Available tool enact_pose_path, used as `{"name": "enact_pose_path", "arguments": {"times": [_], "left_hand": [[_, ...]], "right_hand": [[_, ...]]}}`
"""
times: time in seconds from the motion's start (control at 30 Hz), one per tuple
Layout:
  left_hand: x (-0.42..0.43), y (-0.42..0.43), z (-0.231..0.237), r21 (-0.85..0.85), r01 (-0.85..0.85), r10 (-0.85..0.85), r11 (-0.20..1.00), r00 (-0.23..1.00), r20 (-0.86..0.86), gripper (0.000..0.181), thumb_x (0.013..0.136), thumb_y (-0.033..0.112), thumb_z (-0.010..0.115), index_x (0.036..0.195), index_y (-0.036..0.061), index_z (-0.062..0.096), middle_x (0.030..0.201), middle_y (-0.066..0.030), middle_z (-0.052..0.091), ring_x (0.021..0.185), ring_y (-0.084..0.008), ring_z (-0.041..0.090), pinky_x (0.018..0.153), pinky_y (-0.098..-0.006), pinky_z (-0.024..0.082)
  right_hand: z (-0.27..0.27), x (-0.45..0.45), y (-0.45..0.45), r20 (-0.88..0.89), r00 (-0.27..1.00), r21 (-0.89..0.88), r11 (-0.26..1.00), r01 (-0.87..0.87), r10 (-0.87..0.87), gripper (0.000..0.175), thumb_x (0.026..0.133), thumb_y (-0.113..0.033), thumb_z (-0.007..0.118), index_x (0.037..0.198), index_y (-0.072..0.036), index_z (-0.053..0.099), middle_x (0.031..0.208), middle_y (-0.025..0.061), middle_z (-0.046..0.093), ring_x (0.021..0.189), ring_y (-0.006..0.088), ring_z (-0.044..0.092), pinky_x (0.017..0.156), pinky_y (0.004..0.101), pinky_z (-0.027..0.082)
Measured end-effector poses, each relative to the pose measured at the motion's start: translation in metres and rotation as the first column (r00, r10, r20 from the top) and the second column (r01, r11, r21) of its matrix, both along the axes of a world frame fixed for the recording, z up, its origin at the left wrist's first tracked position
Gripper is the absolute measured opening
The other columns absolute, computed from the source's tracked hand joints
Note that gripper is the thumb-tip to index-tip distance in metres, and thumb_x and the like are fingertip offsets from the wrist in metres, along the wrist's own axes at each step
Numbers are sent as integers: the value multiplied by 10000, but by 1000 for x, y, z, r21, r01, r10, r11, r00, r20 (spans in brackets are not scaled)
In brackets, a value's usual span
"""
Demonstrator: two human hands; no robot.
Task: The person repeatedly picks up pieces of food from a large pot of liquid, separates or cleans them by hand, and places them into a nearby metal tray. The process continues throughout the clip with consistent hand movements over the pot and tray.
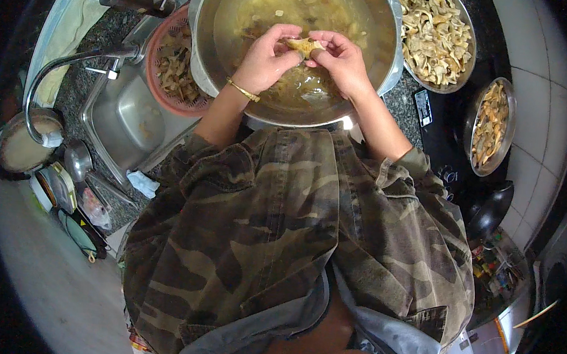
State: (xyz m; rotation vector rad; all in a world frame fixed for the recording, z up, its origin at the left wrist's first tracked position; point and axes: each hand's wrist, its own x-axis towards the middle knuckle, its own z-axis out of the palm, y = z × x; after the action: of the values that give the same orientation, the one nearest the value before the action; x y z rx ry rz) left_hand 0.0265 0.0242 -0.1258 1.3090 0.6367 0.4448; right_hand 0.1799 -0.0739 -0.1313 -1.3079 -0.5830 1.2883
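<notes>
Over a wide metal basin [207,26] of yellowish water, my left hand [261,66] and my right hand [341,66] pinch one pale yellow piece of food [305,45], which looks like a mushroom. The thumbs and fingertips of both hands meet on it, hiding its ends. Under my hands the water [294,2] is cloudy, with blurred brownish bits in it. A gold-coloured bracelet [242,90] circles my left wrist. Close by on the left, a pink plastic colander [154,79] contains brownish pieces [173,68], and the basin covers part of it.
A steel sink [136,114] with a curved tap [41,74] lies left, beside a metal ladle [77,159] and a pale cloth [142,184]. On the right stand a bowl of pale mushroom-like pieces [438,40], a bowl of orange-brown pieces [490,126] and a dark wok [491,209].
</notes>
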Motion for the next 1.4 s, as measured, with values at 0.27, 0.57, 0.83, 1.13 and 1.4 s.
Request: {"name": "enact_pose_path", "arguments": {"times": [0.27,0.57,0.83,1.13,1.4], "left_hand": [[-1,-9,11,505,90,27,858,975,-220,175,753,96,667,877,-12,610,841,-86,585,717,-174,598,628,-288,473],[-7,-15,14,-434,177,-66,883,964,258,151,886,68,521,1018,1,551,975,-45,579,912,-159,592,791,-327,513],[-5,-9,6,-567,411,-28,714,826,563,154,894,150,491,994,49,550,1063,-74,568,1034,-202,548,898,-380,463],[-8,-14,-4,-811,239,206,534,893,400,247,922,257,444,1050,80,557,1011,-69,606,924,-223,585,835,-379,475],[-37,-6,-20,-830,-15,384,558,891,242,164,918,189,498,965,56,582,920,-39,614,824,-164,578,697,-284,476]], "right_hand": [[3,-15,-3,292,953,171,985,26,-76,313,712,37,630,995,-31,514,824,-18,538,763,61,533,676,206,442],[21,-11,-9,-277,961,225,971,77,-12,307,733,85,541,999,-52,470,875,40,588,756,101,561,652,220,452],[35,-14,-11,-472,880,267,944,191,-45,318,802,77,547,1085,-38,456,846,75,604,705,151,590,595,273,506],[46,-29,-11,496,868,279,952,-128,-29,143,790,-58,674,926,-43,630,892,76,634,777,167,614,659,271,498],[16,-23,-11,428,886,135,982,134,-180,146,840,-150,646,917,-27,654,821,26,653,740,98,582,697,251,478]]}}
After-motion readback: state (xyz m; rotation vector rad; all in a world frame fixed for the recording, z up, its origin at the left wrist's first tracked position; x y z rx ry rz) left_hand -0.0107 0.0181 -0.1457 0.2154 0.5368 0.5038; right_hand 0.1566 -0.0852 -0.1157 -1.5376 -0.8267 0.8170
